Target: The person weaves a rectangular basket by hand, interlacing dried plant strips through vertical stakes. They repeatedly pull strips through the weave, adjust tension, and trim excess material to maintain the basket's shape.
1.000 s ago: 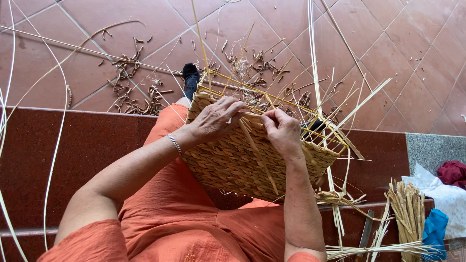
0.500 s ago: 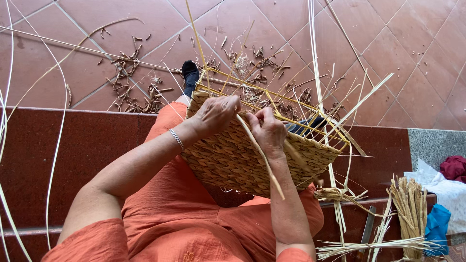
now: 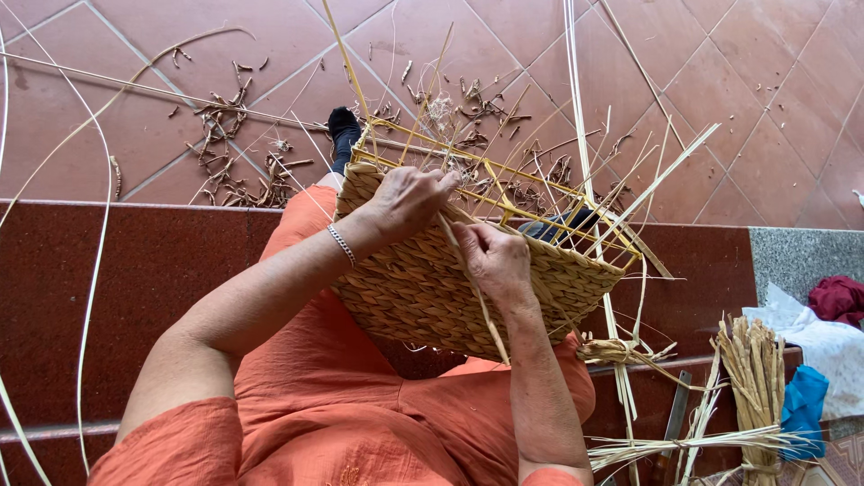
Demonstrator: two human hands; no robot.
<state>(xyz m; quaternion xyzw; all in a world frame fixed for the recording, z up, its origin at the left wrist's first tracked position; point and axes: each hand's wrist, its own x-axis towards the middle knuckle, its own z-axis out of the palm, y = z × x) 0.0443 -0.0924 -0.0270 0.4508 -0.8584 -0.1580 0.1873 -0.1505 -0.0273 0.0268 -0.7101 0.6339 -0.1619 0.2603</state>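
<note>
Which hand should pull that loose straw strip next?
Probably the right hand: its fingers already pinch the loose strip at the basket rim. The left hand grips the rim, steadying it.

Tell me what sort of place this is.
Likely a home porch or step used for basket weaving: a half-woven basket in both hands, fibre scraps littering the tiled floor, a bundle of strips nearby.
</note>
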